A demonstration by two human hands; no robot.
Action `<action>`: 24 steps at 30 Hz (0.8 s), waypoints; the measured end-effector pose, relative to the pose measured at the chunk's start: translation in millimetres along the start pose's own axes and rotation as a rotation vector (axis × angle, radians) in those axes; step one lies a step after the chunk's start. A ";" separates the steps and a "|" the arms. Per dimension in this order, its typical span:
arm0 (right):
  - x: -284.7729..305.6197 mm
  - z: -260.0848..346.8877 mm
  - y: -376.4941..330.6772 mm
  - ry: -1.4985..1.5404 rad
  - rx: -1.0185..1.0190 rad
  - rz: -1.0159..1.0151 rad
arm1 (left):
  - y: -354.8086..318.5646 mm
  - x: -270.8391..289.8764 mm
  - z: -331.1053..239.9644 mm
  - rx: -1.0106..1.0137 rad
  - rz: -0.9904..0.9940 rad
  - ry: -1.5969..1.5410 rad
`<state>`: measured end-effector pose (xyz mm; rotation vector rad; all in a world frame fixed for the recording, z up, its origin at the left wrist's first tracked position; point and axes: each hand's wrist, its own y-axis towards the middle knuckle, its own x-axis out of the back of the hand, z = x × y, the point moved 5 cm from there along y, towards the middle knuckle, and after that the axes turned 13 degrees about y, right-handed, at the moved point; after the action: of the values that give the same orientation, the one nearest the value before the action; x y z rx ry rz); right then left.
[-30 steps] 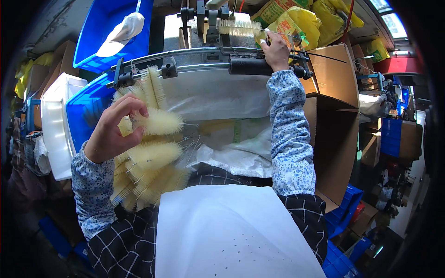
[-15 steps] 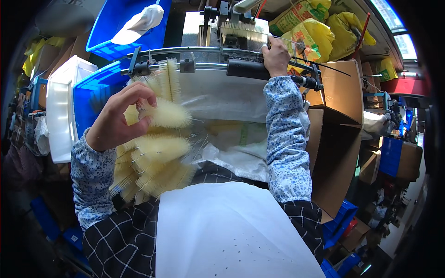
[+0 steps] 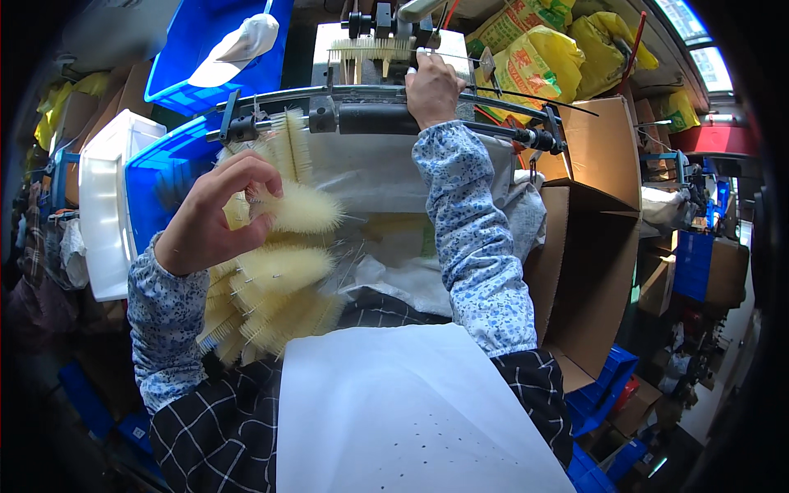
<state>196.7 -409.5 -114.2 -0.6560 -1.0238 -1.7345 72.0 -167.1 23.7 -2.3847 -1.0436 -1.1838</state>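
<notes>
The left hand [image 3: 215, 215] pinched one cream bristle brush [image 3: 297, 209] between thumb and fingertips, its long axis roughly level and its free end pointing toward the person's right. A second brush stood upright just above it, against the black bar of the machine [image 3: 370, 119]. More brushes of the same kind lay in a loose pile [image 3: 271, 300] directly beneath the hand, fanned toward the lower left. The blue bin [image 3: 160, 177] and white tub [image 3: 103, 205] closed off the left side; the open cardboard box [image 3: 588, 246] bounded the right. Open room remained over the clear plastic sheet [image 3: 378, 177] between the two forearms. The left wrist was bent, palm turned inward. The right arm reached straight forward, and the right hand [image 3: 433, 86] was clenched about a part of the machine beside a comb-like row of bristles [image 3: 370, 49].
</notes>
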 end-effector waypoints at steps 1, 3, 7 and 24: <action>1.5 -6.0 0.6 -0.005 -0.005 0.015 | -1.2 0.2 0.9 -0.004 -0.003 -0.006; 5.6 -22.1 1.5 -0.005 0.011 0.007 | -3.5 0.4 3.8 -0.012 -0.015 -0.007; 20.5 -62.7 4.1 -0.018 0.037 -0.033 | -11.9 5.0 12.3 -0.001 -0.047 -0.003; 112.7 -149.2 26.0 -0.152 0.145 0.240 | -6.2 5.6 23.0 -0.042 -0.059 -0.195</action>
<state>182.6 -596.2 -89.9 -0.7917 -1.1154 -1.4061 83.1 -147.9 13.3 -2.5598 -1.1665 -1.0163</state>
